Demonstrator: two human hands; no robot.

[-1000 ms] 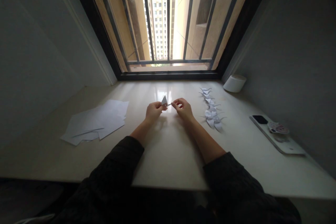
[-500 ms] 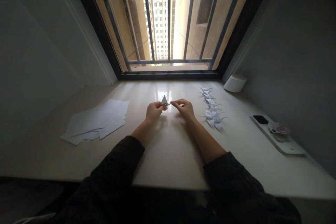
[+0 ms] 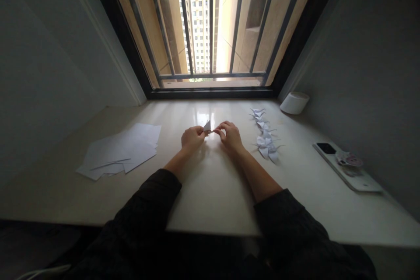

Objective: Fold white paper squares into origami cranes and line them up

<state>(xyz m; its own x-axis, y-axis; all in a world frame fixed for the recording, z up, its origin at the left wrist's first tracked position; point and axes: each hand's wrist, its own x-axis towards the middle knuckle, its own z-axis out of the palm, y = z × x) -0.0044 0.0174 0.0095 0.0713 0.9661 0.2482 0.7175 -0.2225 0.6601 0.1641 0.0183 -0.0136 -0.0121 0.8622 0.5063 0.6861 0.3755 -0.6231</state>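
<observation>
A small white folded paper crane (image 3: 207, 126) is held up over the middle of the white ledge (image 3: 210, 192). My left hand (image 3: 193, 138) is closed on its body, thumb and fingers pinching it from the left. From the right, my right hand (image 3: 229, 134) pinches a thin pointed end of the same crane between thumb and forefinger. My fingers hide much of the lower folds. To the right of my right hand lies a row of several finished paper cranes (image 3: 263, 142), set close together.
Loose white paper sheets (image 3: 123, 148) lie overlapping on the left. A phone (image 3: 348, 168) with a round grip on its back rests at the right. Behind it, near the wall, stands a white cylindrical object (image 3: 294, 103). A barred window (image 3: 213, 92) borders the ledge's far side.
The crane has turned slightly in my left hand and its raised part leans more to the right. My right fingers have curled and shifted a little along the thin end.
</observation>
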